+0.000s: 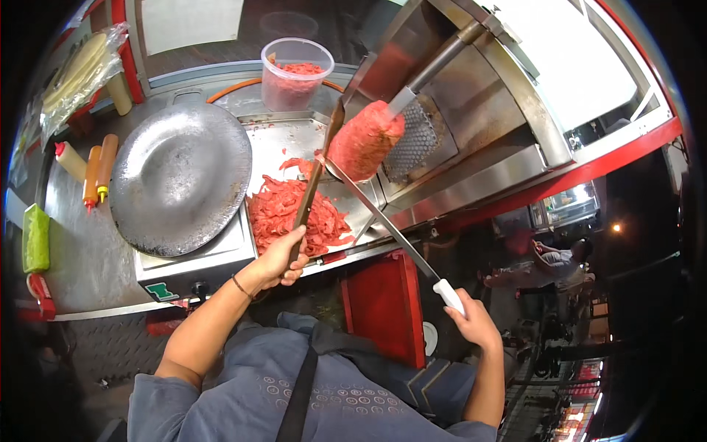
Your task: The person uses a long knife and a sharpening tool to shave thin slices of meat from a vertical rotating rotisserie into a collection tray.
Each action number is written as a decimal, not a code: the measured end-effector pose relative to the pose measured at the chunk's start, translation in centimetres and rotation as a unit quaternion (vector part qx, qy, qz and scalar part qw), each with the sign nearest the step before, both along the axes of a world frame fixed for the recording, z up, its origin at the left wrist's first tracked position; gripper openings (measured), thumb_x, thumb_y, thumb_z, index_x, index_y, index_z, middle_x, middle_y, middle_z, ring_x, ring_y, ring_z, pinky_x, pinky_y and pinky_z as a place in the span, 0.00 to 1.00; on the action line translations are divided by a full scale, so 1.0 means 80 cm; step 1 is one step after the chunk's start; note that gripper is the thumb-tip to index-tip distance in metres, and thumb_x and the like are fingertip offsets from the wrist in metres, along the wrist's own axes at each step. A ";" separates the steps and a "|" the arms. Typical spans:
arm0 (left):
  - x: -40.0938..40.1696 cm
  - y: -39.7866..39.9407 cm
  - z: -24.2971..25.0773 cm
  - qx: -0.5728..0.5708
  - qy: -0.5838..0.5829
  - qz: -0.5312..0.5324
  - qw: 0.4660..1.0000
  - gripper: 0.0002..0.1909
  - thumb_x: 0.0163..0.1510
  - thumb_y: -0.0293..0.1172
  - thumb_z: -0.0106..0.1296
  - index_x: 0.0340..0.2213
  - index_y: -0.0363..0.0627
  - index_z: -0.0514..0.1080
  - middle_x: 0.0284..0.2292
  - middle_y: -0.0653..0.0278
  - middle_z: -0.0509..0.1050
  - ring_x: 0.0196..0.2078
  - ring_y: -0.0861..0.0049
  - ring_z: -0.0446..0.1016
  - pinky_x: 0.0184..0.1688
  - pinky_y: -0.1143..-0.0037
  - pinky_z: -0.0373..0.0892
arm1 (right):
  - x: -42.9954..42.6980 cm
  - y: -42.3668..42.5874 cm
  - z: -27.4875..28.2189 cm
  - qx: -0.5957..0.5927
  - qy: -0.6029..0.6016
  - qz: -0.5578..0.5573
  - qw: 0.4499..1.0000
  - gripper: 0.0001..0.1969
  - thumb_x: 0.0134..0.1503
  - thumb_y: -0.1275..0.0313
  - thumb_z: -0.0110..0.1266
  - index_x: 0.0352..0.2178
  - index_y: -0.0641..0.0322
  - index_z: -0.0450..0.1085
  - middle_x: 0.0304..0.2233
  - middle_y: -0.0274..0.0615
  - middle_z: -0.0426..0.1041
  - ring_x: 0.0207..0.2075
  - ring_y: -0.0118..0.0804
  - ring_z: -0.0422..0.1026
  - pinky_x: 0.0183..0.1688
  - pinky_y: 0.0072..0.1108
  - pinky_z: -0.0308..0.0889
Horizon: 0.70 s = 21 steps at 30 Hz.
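My left hand grips a long, narrow brown tool, whose exact kind I cannot tell. In my right hand is the white handle of a long-bladed knife. The knife's tip meets or crosses the brown tool beside a stack of red meat on a vertical spit. Whether the blade touches the meat is unclear. Below the stack, a pile of sliced red meat lies on a metal tray, partly hidden by the brown tool and my left hand.
Left of the tray, a round domed metal griddle sits on a burner box. Squeeze bottles and a green-filled container line the left. Behind stands a clear tub of meat. The grill housing borders the spit; people are far right.
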State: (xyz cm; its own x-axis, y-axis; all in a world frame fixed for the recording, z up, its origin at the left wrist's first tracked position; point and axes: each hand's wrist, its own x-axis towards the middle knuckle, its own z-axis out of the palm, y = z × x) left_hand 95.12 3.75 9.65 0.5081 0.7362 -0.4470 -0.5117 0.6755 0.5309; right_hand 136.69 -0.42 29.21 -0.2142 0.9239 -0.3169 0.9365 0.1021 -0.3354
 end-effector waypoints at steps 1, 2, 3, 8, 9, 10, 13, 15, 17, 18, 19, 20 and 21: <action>0.002 -0.006 0.006 0.018 0.047 0.007 0.999 0.24 0.68 0.61 0.35 0.32 0.53 0.58 0.14 0.73 0.56 0.11 0.84 0.53 0.11 0.80 0.50 | 0.008 0.004 0.007 0.016 0.007 0.023 1.000 0.13 0.60 0.68 0.58 0.41 0.65 0.67 0.25 0.57 0.73 0.27 0.55 0.75 0.31 0.35 0.67; 0.000 -0.014 0.003 0.036 0.074 0.013 0.997 0.24 0.69 0.58 0.35 0.32 0.50 0.58 0.14 0.72 0.57 0.10 0.83 0.54 0.11 0.79 0.52 | 0.018 0.003 0.012 0.018 0.007 0.028 0.999 0.13 0.60 0.68 0.58 0.41 0.65 0.67 0.25 0.57 0.73 0.27 0.55 0.75 0.31 0.35 0.67; -0.003 -0.024 -0.003 0.071 0.099 0.018 0.992 0.23 0.70 0.55 0.34 0.32 0.48 0.59 0.14 0.71 0.57 0.10 0.82 0.57 0.10 0.77 0.56 | 0.031 -0.005 0.020 -0.007 0.036 0.001 0.999 0.12 0.61 0.69 0.58 0.41 0.64 0.67 0.23 0.46 0.72 0.23 0.41 0.72 0.26 0.28 0.64; 0.018 -0.053 -0.010 0.122 0.217 0.024 0.968 0.22 0.71 0.52 0.33 0.34 0.44 0.58 0.14 0.68 0.60 0.11 0.78 0.64 0.11 0.74 0.61 | -0.028 0.008 -0.052 -0.020 0.194 -0.104 0.975 0.11 0.63 0.69 0.56 0.41 0.65 0.68 0.22 0.35 0.69 0.22 0.23 0.67 0.25 0.23 0.64; 0.027 -0.053 -0.009 0.131 0.232 0.007 0.964 0.22 0.71 0.52 0.33 0.35 0.43 0.57 0.14 0.68 0.61 0.11 0.77 0.64 0.11 0.74 0.62 | -0.047 0.013 -0.086 0.030 0.223 -0.081 0.971 0.10 0.63 0.68 0.56 0.41 0.64 0.68 0.21 0.34 0.69 0.20 0.22 0.66 0.23 0.22 0.63; 0.032 -0.057 -0.014 0.137 0.233 -0.005 0.963 0.21 0.71 0.50 0.34 0.37 0.43 0.56 0.14 0.67 0.62 0.11 0.78 0.65 0.11 0.75 0.62 | -0.083 0.019 -0.104 0.013 0.278 -0.126 0.952 0.11 0.64 0.68 0.55 0.42 0.64 0.67 0.21 0.34 0.68 0.20 0.22 0.66 0.23 0.22 0.63; 0.047 -0.076 -0.014 0.132 0.198 0.005 0.971 0.21 0.71 0.51 0.34 0.37 0.43 0.56 0.15 0.66 0.63 0.12 0.78 0.65 0.13 0.75 0.63 | -0.170 0.070 -0.163 0.103 0.311 -0.116 0.938 0.11 0.65 0.70 0.53 0.44 0.65 0.65 0.21 0.40 0.69 0.21 0.30 0.70 0.25 0.28 0.65; 0.056 -0.086 -0.011 0.132 0.184 0.006 0.974 0.22 0.71 0.51 0.35 0.39 0.41 0.56 0.16 0.66 0.63 0.13 0.78 0.66 0.13 0.76 0.64 | -0.218 0.124 -0.186 0.198 0.319 -0.062 0.925 0.10 0.66 0.70 0.52 0.44 0.65 0.64 0.22 0.47 0.70 0.22 0.43 0.72 0.27 0.33 0.66; 0.063 -0.092 -0.015 0.146 0.203 -0.001 0.968 0.23 0.70 0.52 0.36 0.42 0.39 0.56 0.16 0.66 0.64 0.13 0.78 0.66 0.14 0.76 0.65 | -0.268 0.159 -0.172 0.227 0.294 -0.069 0.926 0.10 0.66 0.70 0.51 0.44 0.65 0.63 0.23 0.53 0.72 0.23 0.52 0.73 0.27 0.36 0.66; 0.064 -0.091 -0.021 0.143 0.188 -0.001 0.972 0.25 0.70 0.53 0.37 0.45 0.37 0.56 0.16 0.66 0.64 0.14 0.78 0.67 0.14 0.76 0.65 | -0.271 0.158 -0.184 0.225 0.293 -0.067 0.927 0.10 0.66 0.70 0.51 0.44 0.65 0.63 0.23 0.53 0.72 0.23 0.52 0.73 0.27 0.36 0.66; 0.064 -0.088 -0.019 0.144 0.187 0.000 0.972 0.25 0.70 0.53 0.37 0.45 0.37 0.56 0.16 0.66 0.64 0.14 0.78 0.67 0.14 0.76 0.65 | -0.269 0.161 -0.203 0.268 0.290 -0.053 0.917 0.11 0.66 0.70 0.51 0.44 0.65 0.62 0.24 0.54 0.73 0.24 0.53 0.74 0.28 0.36 0.66; 0.065 -0.085 -0.014 0.153 0.194 -0.010 0.969 0.22 0.70 0.51 0.36 0.42 0.40 0.55 0.17 0.66 0.63 0.15 0.78 0.67 0.14 0.76 0.65 | -0.262 0.161 -0.220 0.311 0.285 -0.038 0.906 0.11 0.66 0.70 0.51 0.44 0.66 0.62 0.25 0.55 0.73 0.25 0.54 0.75 0.28 0.37 0.66; 0.060 -0.081 -0.013 0.158 0.204 -0.011 0.966 0.19 0.71 0.50 0.35 0.39 0.44 0.55 0.19 0.67 0.62 0.16 0.79 0.67 0.14 0.76 0.64 | -0.252 0.140 -0.244 0.264 0.294 -0.040 0.918 0.13 0.66 0.71 0.51 0.47 0.66 0.62 0.29 0.59 0.75 0.30 0.57 0.78 0.31 0.39 0.68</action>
State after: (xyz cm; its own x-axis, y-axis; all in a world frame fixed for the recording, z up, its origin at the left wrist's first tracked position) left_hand 99.95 -2.74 8.58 0.3550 0.8594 -0.3680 -0.2033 0.4552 0.8668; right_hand 116.56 10.78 9.66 -0.1290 0.9357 0.3282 0.6216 0.3342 -0.7085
